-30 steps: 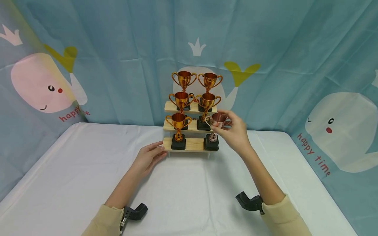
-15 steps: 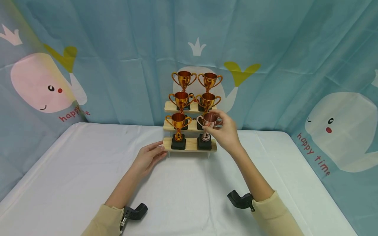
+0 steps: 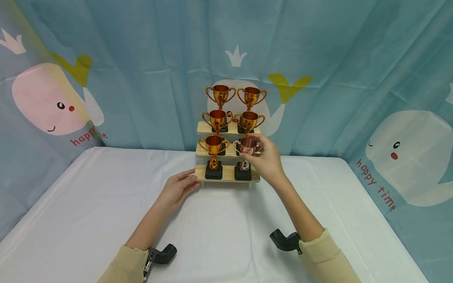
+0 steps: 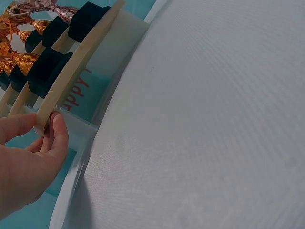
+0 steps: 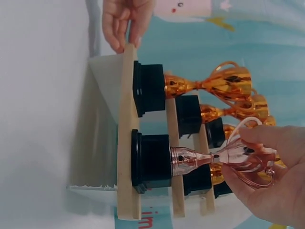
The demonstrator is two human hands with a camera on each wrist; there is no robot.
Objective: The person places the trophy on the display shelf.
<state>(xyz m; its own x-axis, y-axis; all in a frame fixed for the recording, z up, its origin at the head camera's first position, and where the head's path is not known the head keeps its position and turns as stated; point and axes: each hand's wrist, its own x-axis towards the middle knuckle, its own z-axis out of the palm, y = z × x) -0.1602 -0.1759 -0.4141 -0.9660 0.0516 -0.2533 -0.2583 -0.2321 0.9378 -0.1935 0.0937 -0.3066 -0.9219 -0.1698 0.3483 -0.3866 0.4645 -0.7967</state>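
My right hand [image 3: 266, 158] pinches the cup of a rose-gold trophy [image 3: 247, 146] between thumb and fingers. Its black base [image 5: 153, 161] stands upright on the bottom step of a three-step wooden display stand [image 3: 229, 173]. At the stand's left end, my left hand [image 3: 179, 188] grips the edge of the bottom step, thumb above and fingertips [image 4: 58, 125] underneath. A gold trophy [image 3: 214, 146] stands to the left on that same step. Behind, pairs of gold trophies fill the middle and top steps, such as this gold trophy [image 3: 252, 96] at the top right.
A white cloth [image 3: 219, 232] covers the table under the stand. Close behind the stand hangs a blue curtain [image 3: 159, 98] printed with whales. Each sleeve carries a black wrist mount, the left mount [image 3: 163, 254] and the right mount [image 3: 286, 240].
The right hand has moved left with the rose-gold trophy, taking its base from the step's right end inward along the bottom step. The left hand has kept its place.
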